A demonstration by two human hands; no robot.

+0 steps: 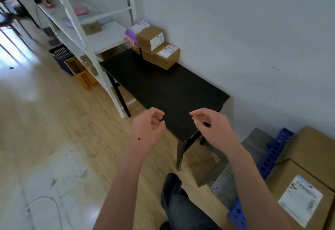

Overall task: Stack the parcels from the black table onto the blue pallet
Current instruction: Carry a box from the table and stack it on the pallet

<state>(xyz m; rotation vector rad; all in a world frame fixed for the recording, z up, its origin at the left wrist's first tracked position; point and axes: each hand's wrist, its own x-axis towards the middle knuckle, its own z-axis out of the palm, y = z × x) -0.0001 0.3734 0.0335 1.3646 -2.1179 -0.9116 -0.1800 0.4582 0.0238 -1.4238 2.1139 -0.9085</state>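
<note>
Head cam: left hand [147,127] & right hand [211,127] both empty, fingers loosely curled, over black table's [163,88] near corner, parcels [156,47] piled at far corner by wall, blue pallet [272,157] on floor w/ boxes already on it — a hasty far reach could topple that pile.

Both hands up and empty over the near end of the black tabletop [163,88]: left hand [146,130], right hand [212,126], fingers loosely curled. Brown parcels [159,48] are piled at the tabletop's far end against the wall. Near-right of the tabletop, the blue pallet [272,155] carries a big labelled box [299,184].
</note>
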